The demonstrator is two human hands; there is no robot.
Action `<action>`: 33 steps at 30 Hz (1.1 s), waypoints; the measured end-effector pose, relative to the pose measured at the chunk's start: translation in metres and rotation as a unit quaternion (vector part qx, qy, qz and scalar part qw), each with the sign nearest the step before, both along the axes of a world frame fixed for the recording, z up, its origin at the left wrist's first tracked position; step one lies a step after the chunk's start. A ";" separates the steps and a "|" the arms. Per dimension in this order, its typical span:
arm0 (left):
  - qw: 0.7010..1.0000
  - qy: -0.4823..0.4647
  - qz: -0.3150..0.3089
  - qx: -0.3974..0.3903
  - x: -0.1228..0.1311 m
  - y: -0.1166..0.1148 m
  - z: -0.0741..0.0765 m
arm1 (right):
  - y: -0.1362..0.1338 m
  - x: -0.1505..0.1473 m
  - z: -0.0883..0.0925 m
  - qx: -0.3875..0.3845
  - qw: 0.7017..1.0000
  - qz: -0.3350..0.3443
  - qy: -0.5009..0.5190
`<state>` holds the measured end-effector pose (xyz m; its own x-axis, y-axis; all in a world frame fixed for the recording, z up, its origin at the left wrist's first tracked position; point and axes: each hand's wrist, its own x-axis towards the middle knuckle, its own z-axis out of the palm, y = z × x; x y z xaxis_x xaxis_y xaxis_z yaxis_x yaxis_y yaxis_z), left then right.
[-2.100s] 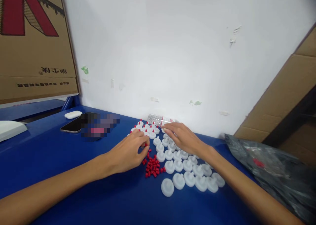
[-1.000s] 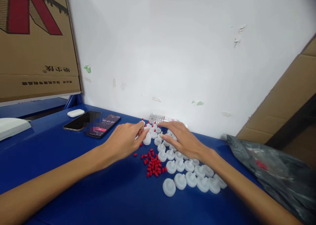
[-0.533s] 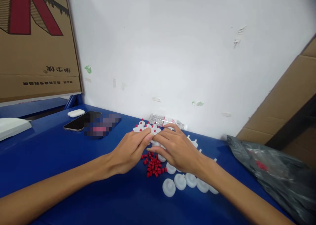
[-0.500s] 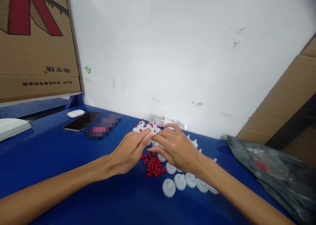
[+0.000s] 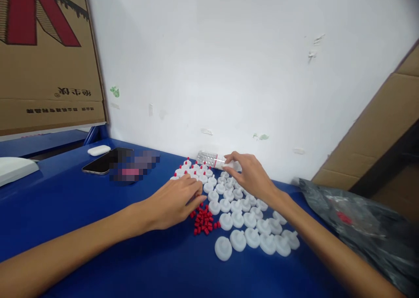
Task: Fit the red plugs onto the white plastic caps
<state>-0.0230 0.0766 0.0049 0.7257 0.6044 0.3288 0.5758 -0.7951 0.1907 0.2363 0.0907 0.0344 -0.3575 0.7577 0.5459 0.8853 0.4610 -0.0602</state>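
My left hand is at the left edge of a loose pile of small red caps. Its fingers curl downward, the thumb stands apart from the index finger, and I see nothing between them. Over the far side of the rows of white round nozzle-topped pieces hovers my right hand. Its bent thumb and index finger leave a small gap, and no object shows in it. Beyond my left hand stand several white pieces with red caps on their nozzles, partly hidden by its fingers.
A clear plastic bottle lies against the wall behind the pieces, partly covered by my right hand. To the left are a phone and a white case. A dark plastic bag lies at right, near cardboard.
My hands were together over the capped pieces and have separated. The left moved down toward the red caps; the right moved right, uncovering many white pieces.
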 end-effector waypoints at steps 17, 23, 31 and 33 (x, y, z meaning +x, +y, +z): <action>0.980 0.042 0.177 0.084 -0.021 0.033 0.002 | 0.062 -0.014 0.021 -0.270 0.956 -0.038 -0.112; 0.981 0.054 0.173 0.070 -0.020 0.032 -0.002 | 0.060 -0.013 0.023 -0.265 0.957 -0.037 -0.111; 0.982 0.054 0.172 0.057 -0.020 0.032 -0.004 | 0.052 0.001 0.042 -0.325 0.932 -0.031 -0.155; 0.982 0.054 0.171 0.053 -0.019 0.032 -0.003 | 0.050 0.000 0.046 -0.312 0.936 -0.037 -0.158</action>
